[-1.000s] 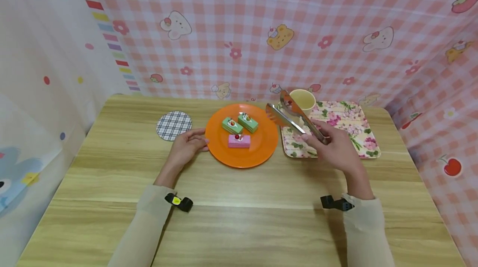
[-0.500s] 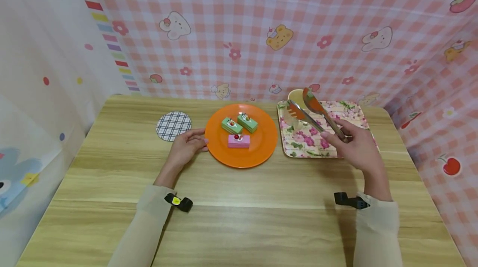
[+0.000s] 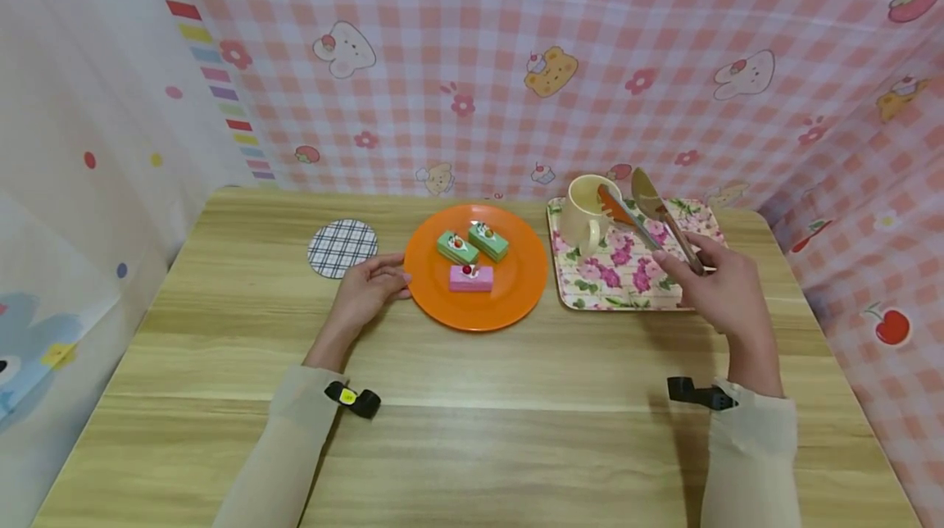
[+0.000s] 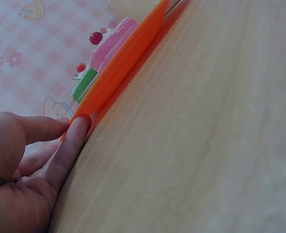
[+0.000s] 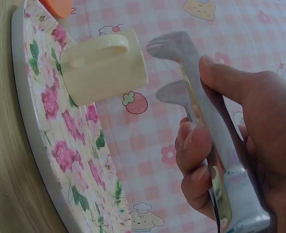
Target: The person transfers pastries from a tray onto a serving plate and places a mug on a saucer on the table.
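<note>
My left hand (image 3: 366, 296) pinches the left rim of an orange plate (image 3: 475, 313); in the left wrist view, the thumb and a finger (image 4: 71, 150) meet at its edge. Two green toy cake slices (image 3: 458, 248) and a pink one (image 3: 471, 279) lie on the plate. My right hand (image 3: 723, 282) holds metal tongs (image 3: 682, 243) by the handle, above the floral tray (image 3: 590, 295). The tongs' two tips are apart with nothing between them, as the right wrist view shows. A cream mug (image 5: 104, 70) stands upright on the tray's left part, close to the tips.
A round checked coaster (image 3: 342, 248) lies on the wooden table (image 3: 472, 430), left of the plate and behind my left hand. Pink gingham cloth (image 3: 472, 61) hangs right behind the table and along its right side. A pale curtain (image 3: 88, 184) hangs at the left.
My right hand has moved to the right with the tongs, from beside the plate to over the tray, uncovering more of the mug. My left hand and the plate stay put.
</note>
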The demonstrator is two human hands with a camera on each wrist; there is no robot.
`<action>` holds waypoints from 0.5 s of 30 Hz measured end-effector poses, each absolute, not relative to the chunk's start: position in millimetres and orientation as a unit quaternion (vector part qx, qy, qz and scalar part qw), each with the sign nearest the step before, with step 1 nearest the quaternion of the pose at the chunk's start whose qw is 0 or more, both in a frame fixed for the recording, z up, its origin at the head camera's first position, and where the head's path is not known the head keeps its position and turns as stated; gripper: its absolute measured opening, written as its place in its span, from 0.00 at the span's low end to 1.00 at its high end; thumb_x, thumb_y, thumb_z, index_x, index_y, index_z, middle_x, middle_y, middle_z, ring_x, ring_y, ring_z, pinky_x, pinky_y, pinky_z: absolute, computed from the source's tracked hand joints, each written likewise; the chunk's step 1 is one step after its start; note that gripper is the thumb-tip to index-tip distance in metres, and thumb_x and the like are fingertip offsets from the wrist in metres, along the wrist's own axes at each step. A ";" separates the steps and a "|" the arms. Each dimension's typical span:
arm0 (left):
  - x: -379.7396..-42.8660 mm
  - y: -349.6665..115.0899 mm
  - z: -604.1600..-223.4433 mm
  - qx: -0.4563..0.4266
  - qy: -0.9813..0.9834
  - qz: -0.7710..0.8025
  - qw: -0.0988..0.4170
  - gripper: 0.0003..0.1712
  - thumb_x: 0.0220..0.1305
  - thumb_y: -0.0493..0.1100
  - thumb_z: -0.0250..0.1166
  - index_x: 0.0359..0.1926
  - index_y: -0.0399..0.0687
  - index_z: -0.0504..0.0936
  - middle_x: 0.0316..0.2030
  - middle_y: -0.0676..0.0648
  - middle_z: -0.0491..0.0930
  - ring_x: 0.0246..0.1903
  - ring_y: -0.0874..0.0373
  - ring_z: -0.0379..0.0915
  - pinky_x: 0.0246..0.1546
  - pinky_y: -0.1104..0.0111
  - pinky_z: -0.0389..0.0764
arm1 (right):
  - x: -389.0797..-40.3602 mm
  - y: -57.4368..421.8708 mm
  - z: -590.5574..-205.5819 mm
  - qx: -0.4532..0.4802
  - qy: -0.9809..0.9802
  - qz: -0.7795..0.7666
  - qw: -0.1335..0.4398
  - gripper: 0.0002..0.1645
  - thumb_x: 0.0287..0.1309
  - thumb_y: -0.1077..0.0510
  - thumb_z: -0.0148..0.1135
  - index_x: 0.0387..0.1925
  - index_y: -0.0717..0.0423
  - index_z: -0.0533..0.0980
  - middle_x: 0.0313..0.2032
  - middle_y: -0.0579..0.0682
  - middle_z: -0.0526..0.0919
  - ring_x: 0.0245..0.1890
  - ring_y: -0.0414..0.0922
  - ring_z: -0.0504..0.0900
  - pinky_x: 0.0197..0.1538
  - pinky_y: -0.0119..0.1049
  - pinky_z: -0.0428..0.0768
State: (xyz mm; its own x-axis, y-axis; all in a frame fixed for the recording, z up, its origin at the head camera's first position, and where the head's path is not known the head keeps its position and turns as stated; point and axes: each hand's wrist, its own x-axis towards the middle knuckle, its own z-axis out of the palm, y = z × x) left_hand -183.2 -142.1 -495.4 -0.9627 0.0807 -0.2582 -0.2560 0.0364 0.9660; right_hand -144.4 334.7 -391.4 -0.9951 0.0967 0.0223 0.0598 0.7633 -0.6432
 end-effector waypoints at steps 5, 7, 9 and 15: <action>-183.1 -141.7 -494.4 -0.058 0.709 0.693 0.118 0.26 0.71 0.32 0.62 0.68 0.35 0.73 0.43 0.44 0.81 0.39 0.61 0.84 0.46 0.68 0.91 | -146.1 336.5 -393.5 -0.055 -0.941 0.333 0.023 0.48 0.64 0.27 0.59 0.74 0.51 0.68 0.24 0.55 0.83 0.17 0.44 0.83 0.21 0.35 0.77; -183.4 -141.5 -494.6 -0.056 0.709 0.693 0.116 0.26 0.71 0.32 0.62 0.68 0.35 0.73 0.42 0.44 0.81 0.39 0.62 0.84 0.46 0.68 0.91 | -146.7 337.3 -394.2 -0.059 -0.941 0.332 0.019 0.48 0.64 0.27 0.59 0.74 0.52 0.67 0.22 0.53 0.83 0.17 0.44 0.84 0.22 0.34 0.77; -183.6 -141.5 -495.0 -0.056 0.710 0.692 0.115 0.26 0.71 0.32 0.62 0.68 0.35 0.73 0.42 0.44 0.81 0.38 0.62 0.84 0.46 0.68 0.91 | -147.2 337.8 -394.4 -0.062 -0.941 0.334 0.015 0.49 0.65 0.28 0.59 0.75 0.52 0.66 0.20 0.52 0.83 0.17 0.44 0.83 0.22 0.34 0.76; -183.3 -141.8 -495.4 -0.057 0.712 0.690 0.117 0.26 0.72 0.32 0.62 0.68 0.36 0.73 0.43 0.44 0.81 0.38 0.62 0.84 0.46 0.68 0.91 | -146.5 338.3 -393.1 -0.074 -0.937 0.341 0.017 0.48 0.64 0.26 0.58 0.74 0.52 0.69 0.19 0.52 0.83 0.18 0.44 0.83 0.20 0.36 0.74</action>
State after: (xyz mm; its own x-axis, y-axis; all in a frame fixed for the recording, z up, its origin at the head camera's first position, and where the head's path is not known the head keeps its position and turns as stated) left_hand -183.3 -141.8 -495.4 -0.9662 0.0795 -0.2454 -0.2428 0.0409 0.9692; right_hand -146.5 338.3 -393.1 -0.9884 0.1505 -0.0196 0.1280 0.7568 -0.6410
